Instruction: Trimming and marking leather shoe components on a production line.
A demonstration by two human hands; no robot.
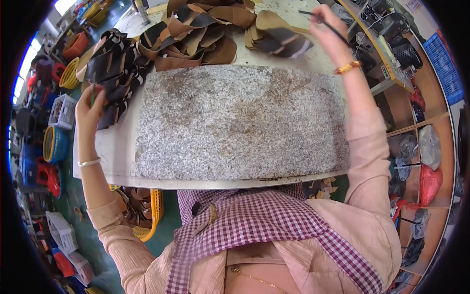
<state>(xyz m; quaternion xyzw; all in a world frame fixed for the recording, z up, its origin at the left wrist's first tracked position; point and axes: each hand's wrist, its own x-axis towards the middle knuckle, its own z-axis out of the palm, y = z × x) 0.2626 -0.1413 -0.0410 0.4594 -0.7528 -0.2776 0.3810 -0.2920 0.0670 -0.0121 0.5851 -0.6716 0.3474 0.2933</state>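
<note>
My right hand is raised at the far right of the worktable, its fingers closed round a thin dark stick. Near it lies a fanned stack of brown and dark leather-like pieces, blurred at one end. On the left, my left hand is closed on a slim object with a green part, most of it hidden by the fingers. Beside that hand, overlapping dark pieces run along the table's left side. Between my hands a speckled grey stone slab lies flat, stained brown in places.
A large heap of brown cut pieces covers the back of the table. Below its front left edge stands a yellow basket holding brown pieces. Wooden shelving rises at the right; several baskets and crates line the floor at left.
</note>
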